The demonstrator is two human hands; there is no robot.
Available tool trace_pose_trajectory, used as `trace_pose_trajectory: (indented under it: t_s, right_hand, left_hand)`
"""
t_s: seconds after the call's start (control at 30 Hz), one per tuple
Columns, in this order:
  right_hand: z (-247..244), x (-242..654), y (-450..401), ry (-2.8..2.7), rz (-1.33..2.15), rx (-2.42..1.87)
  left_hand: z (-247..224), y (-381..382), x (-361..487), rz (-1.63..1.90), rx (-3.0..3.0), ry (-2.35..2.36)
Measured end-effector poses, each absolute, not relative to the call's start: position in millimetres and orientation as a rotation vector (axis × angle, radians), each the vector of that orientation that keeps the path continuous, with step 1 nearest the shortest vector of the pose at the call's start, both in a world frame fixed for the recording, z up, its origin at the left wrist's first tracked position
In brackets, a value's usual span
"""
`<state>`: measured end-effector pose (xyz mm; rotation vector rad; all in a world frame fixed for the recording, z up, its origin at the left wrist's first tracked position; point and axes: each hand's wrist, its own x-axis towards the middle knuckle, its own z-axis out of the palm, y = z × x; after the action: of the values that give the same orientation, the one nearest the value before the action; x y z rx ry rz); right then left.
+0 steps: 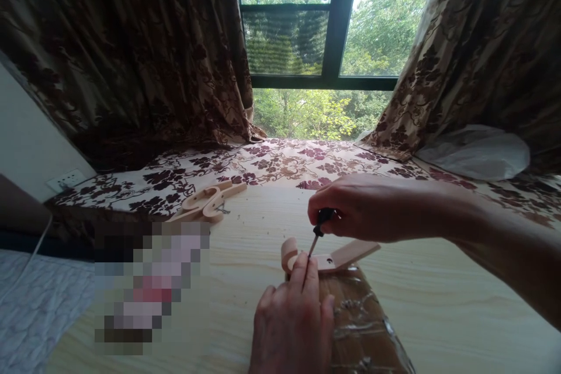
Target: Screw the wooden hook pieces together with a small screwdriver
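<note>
My right hand (335, 207) is closed around the black handle of a screwdriver (315, 239). Its metal shaft slants down to a curved light-wood piece (324, 262), and the tip is at the fingers of the other hand. With index and middle finger stretched out on either side of the tip, my left hand (293, 321) holds the wooden piece down. Whether a screw sits under the tip is hidden. A dark hole shows to the right of the fingertips. Beneath the wooden piece is a brown box wrapped in clear tape (357, 315).
More curved wooden pieces (210, 201) lie at the table's far left, with small screws (223, 208) beside them. A blurred-out item (153, 286) is on the left. Behind the pale wooden table (442, 298) are a floral-covered ledge (284, 163), curtains and a window. A plastic bag (477, 152) rests at right.
</note>
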<state>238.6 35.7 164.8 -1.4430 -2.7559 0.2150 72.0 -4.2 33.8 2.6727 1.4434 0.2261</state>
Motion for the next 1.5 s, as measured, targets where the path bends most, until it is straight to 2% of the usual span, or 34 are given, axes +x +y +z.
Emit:
trace_pose_trajectory:
  t_s: [0.2, 0.47, 0.7, 1.2, 1.37, 1.5]
  right_hand:
    - [160, 234, 36, -2.653, 0.195, -1.587]
    - [166, 237, 37, -2.762, 0.345, -1.403]
    - [163, 234, 44, -2.712, 0.431, -1.424]
    - [170, 230, 39, -2.797, 0.243, -1.462]
    - [172, 222, 47, -2.877, 0.354, -1.382]
    - [171, 218, 56, -2.858, 0.418, -1.495]
  left_hand:
    - [30, -4, 71, 0.266, 2.722, 1.431]
    - [27, -4, 69, 0.319, 2.735, 1.422]
    - [24, -3, 68, 0.347, 2.761, 1.4]
    - [27, -4, 70, 0.304, 2.73, 1.434]
    - [16, -6, 68, 0.416, 2.812, 1.459]
    - [9, -5, 67, 0.509, 2.872, 1.413]
